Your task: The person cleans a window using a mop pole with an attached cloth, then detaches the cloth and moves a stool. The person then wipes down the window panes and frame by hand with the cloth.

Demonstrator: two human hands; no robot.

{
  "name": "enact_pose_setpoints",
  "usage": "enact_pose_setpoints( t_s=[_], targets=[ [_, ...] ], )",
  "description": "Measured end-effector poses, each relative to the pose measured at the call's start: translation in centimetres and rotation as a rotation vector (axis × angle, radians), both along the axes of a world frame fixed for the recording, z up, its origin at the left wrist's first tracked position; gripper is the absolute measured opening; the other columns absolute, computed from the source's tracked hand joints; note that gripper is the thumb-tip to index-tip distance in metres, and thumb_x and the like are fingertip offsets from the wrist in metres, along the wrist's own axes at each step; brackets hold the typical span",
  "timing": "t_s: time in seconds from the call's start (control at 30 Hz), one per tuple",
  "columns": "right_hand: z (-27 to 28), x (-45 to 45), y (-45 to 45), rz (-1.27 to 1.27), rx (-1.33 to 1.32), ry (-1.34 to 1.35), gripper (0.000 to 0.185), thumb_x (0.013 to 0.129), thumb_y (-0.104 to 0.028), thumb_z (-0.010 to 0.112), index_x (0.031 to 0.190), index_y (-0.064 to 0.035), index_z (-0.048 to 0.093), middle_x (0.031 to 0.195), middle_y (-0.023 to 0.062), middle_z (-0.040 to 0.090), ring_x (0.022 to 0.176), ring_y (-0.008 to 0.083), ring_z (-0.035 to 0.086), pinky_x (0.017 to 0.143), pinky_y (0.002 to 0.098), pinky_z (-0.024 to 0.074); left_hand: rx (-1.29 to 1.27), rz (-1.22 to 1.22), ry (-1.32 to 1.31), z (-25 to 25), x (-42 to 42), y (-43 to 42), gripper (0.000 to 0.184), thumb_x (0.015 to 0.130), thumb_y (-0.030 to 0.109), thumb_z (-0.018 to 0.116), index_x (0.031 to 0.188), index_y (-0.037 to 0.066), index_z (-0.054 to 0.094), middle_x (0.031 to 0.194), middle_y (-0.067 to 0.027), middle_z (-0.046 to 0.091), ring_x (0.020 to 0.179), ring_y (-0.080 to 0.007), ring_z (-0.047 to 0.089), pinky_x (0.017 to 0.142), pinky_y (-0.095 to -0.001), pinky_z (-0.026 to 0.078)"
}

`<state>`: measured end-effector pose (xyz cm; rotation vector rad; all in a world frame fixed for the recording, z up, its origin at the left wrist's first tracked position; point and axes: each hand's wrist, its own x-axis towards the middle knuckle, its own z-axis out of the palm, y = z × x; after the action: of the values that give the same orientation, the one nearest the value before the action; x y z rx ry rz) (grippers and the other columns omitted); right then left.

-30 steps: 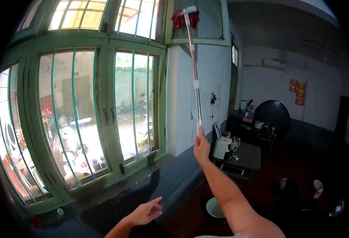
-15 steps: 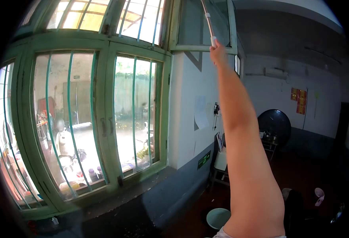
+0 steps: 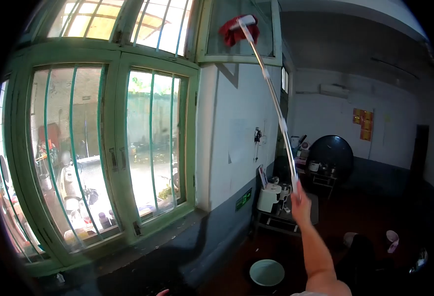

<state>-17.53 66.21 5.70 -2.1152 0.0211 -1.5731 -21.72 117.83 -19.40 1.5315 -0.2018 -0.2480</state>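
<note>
My right hand (image 3: 301,203) is closed round the lower grip of a long-handled window cleaner (image 3: 277,106). Its thin metal pole slants up and left to a white head wrapped in a red cloth (image 3: 230,34). That cloth lies over the glass of the upper swung-out window pane (image 3: 217,48), near the top of the view; whether it presses on the glass I cannot tell. Only a sliver of my left hand (image 3: 163,292) shows at the bottom edge, its fingers mostly hidden.
Green-framed windows with bars (image 3: 115,158) fill the left side above a sill (image 3: 177,232). A green basin (image 3: 267,273) is on the floor. Beyond it, a low table (image 3: 276,226) holds a white appliance (image 3: 269,198). A dark round tabletop (image 3: 331,157) leans at the back.
My right hand has come down from the upper window to about mid-height on the right. The cleaner's red-cloth head has dropped into view over the upper pane. The view has shifted slightly right.
</note>
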Motion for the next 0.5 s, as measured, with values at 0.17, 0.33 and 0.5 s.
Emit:
enact_pose_setpoints(
  t_s=[0.17,0.33,0.5],
  targets=[
    [-7.9,-3.1,2.8,0.017,0.090,0.000,0.046,0.084,-0.005,0.056,0.128,-0.0012,0.043,0.112,0.0208,0.058,0.103,0.0225,0.057,0.082,0.0271,0.0433,-0.015,-0.096,0.033,3.3,0.2,-3.0,0.049,0.087,0.008,0.056,0.132,0.004,0.037,0.083,-0.0048,0.059,0.072,-0.0113,0.056,0.065,-0.0241,0.049],
    [2.3,3.4,2.1,0.032,0.122,-0.006,0.046,0.086,-0.012,0.056,0.130,-0.0105,0.044,0.096,0.0204,0.061,0.079,0.0196,0.061,0.069,0.0300,0.0461,-0.004,-0.120,-0.028,3.9,0.0,-3.8,0.049,0.087,0.009,0.056,0.132,0.004,0.037,0.083,-0.0054,0.059,0.073,-0.0116,0.056,0.066,-0.0247,0.049],
    [20.5,11.9,-0.1,-0.077,-0.102,-0.248,0.043,0.086,-0.018,0.055,0.127,-0.0097,0.047,0.106,0.0210,0.059,0.096,0.0338,0.059,0.080,0.0355,0.0460,0.057,-0.010,-0.045,1.5,-2.3,-2.2,0.049,0.085,0.010,0.057,0.131,0.005,0.039,0.081,-0.0053,0.059,0.071,-0.0115,0.055,0.064,-0.0250,0.048]
  ],
)
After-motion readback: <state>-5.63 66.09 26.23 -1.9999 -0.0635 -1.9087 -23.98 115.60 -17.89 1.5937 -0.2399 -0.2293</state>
